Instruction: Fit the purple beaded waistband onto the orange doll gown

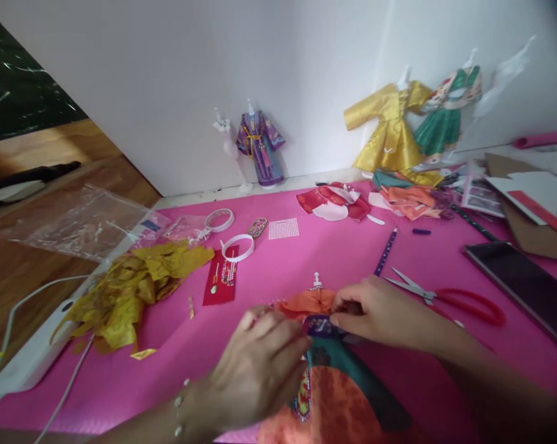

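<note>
On the pink mat lies a small doll form dressed in a doll dress (345, 394) with an orange top, an orange front panel and dark green sides. A patterned purple waistband (319, 325) crosses its middle. My right hand (380, 314) pinches the right end of this band between thumb and fingers. At the band's left end, my left hand (262, 364) is closed with curled fingers; its fingertips are hidden, so what they grip cannot be made out. A jewelled trim (303, 394) shows beside it on the skirt.
Red-handled scissors (467, 303), a purple pencil (386, 251) and a phone (523, 287) lie to the right. Yellow fabric scraps (140, 283), a red packet (220, 277) and tape rolls (238, 248) are on the left. Dressed doll forms (262, 148) stand along the white wall.
</note>
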{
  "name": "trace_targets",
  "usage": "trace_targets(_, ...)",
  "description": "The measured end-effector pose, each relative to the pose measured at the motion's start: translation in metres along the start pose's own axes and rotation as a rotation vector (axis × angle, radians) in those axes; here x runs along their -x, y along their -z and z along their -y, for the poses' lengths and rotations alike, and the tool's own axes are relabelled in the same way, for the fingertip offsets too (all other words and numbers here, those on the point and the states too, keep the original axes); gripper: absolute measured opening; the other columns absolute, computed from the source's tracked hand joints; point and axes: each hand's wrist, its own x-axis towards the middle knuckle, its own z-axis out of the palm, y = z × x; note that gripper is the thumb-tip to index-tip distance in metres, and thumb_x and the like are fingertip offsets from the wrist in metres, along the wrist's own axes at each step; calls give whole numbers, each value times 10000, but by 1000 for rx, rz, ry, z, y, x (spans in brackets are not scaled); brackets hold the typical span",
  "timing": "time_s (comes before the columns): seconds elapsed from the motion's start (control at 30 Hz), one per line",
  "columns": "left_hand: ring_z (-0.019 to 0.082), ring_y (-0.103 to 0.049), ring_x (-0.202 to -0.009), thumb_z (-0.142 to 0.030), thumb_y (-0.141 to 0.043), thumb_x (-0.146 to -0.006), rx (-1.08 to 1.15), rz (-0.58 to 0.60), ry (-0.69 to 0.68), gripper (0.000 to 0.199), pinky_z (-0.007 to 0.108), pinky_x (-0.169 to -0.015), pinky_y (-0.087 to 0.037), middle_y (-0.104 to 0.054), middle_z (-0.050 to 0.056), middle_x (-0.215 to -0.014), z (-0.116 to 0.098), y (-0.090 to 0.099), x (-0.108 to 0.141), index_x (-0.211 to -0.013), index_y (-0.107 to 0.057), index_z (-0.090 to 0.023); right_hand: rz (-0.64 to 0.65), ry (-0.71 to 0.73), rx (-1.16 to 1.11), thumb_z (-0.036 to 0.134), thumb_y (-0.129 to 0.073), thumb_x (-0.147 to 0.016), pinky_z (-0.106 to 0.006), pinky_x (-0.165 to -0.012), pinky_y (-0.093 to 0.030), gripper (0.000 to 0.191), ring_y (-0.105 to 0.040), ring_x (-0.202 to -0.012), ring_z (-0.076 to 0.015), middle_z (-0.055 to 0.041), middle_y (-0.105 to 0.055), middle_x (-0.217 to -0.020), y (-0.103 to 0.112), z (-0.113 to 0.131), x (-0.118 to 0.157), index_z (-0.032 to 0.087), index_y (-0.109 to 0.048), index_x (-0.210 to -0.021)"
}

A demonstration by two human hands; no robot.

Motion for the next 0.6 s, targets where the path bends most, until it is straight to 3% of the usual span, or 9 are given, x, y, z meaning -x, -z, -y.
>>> trace_targets(0.2,202,-637,-930,-265,-533,-966,1,9,-60,186,369,-884,-384,-762,22,-1022,-12,-18,-3,-1070,-659,-176,-30,-2,8,176,-559,-759,-222,-470,-295,176,-490,-466,-89,41,-600,-510,-6,-3,-2,182,-644,-606)
trace_targets(0.6,191,-644,-935,-317,-540,-968,30,-7,-51,209,373,-921,-367,-754,0,-1067,-4,-31,4,-1078,-672,-197,-67,-16,128,159,-579,-735,-251,-487,-258,157,-493,-468,-108,20,-642,-529,-8,-9,-5,196,-683,-623)
